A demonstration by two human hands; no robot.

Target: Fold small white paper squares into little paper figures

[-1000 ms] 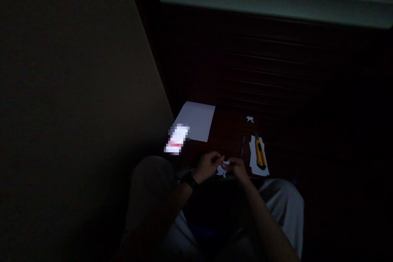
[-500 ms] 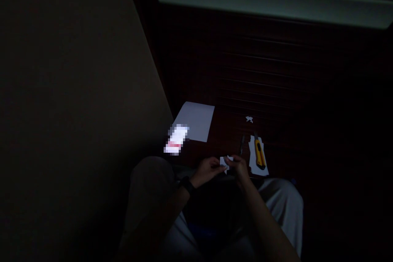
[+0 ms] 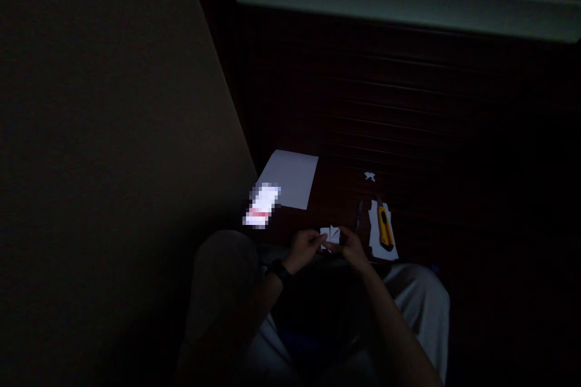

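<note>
A small piece of folded white paper (image 3: pixel 334 234) is held between my two hands near the table's front edge, with a raised pointed flap on top. My left hand (image 3: pixel 305 249) pinches its left side; a dark band circles that wrist. On the right side, my right hand (image 3: pixel 351 248) grips the same paper with thumb and fingers. Some of the fingertips and the underside of the paper are hidden. Right of my hands, a yellow utility knife (image 3: pixel 385 227) rests on white paper with notched edges (image 3: pixel 374 236).
A dark pen-like object (image 3: pixel 359 213) lies between my right hand and the knife. Farther back is a small folded white paper shape (image 3: pixel 370 176). To the left, a large white sheet (image 3: pixel 295 178) lies beside a bright, blurred-out screen (image 3: pixel 262 205). A tall pale panel (image 3: pixel 181 103) bounds the left side.
My hands have shifted slightly left with the folded paper. The paper has been turned, and more of its upper face and pointed flap shows between my fingers.
</note>
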